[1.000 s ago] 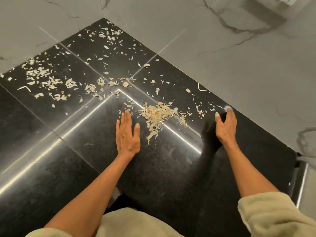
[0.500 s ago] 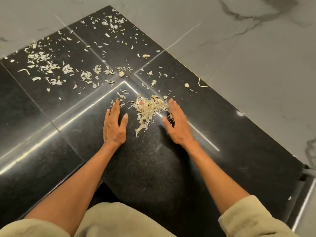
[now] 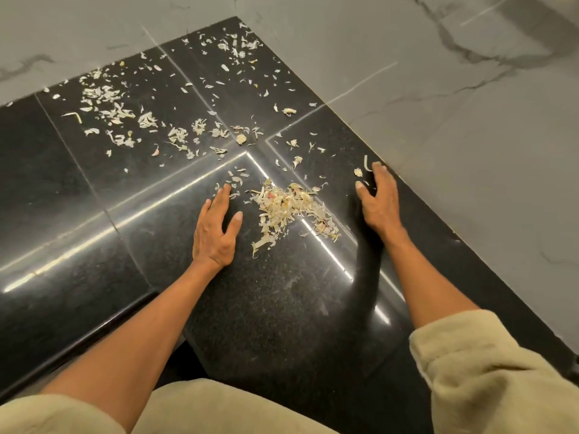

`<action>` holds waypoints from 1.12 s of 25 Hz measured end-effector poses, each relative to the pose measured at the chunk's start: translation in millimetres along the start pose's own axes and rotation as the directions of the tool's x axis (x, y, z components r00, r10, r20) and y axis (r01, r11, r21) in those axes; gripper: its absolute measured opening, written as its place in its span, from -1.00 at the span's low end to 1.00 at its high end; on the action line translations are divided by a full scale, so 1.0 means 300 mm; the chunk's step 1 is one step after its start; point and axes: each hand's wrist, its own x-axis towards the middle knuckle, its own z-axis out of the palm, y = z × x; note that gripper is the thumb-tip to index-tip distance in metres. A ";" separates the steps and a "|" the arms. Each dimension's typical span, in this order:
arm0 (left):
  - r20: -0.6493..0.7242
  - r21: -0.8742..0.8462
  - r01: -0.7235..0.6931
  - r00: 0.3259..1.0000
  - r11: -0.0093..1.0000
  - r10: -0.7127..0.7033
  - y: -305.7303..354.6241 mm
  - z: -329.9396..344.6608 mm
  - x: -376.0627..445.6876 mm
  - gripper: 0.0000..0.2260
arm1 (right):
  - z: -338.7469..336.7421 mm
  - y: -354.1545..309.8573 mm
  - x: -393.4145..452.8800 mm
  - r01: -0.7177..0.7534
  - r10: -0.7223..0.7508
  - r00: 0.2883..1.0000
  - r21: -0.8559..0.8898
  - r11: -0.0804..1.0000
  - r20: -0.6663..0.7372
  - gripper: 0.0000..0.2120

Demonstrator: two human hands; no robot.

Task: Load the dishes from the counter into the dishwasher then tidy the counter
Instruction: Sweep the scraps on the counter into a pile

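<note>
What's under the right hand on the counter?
The right hand lies on the black counter near a curled scrap. Anything beneath its palm is hidden.

One view only: head cam, worn by the person, looking fwd and steeply down onto a black granite counter (image 3: 282,308). Wide-angle lens; the counter's straight edges splay toward the frame edges. Close range: both forearms run up from the bottom, w/ beige sleeves (image 3: 488,371) filling the lower corners, left hand (image 3: 216,230) and right hand (image 3: 380,202) near mid-frame. The scrap pile (image 3: 291,208) sits just above centre, between the hands. Marble-look wall (image 3: 438,104) fills the top and right, so the cam faces a counter corner, tilted slightly. No second view to overlap with.
</note>
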 end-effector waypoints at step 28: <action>0.007 -0.068 -0.057 0.998 0.996 0.058 -0.019 -0.002 0.002 -0.42 | 0.301 -0.294 -0.414 0.091 -0.075 0.995 0.261 0.961 -0.068 -0.43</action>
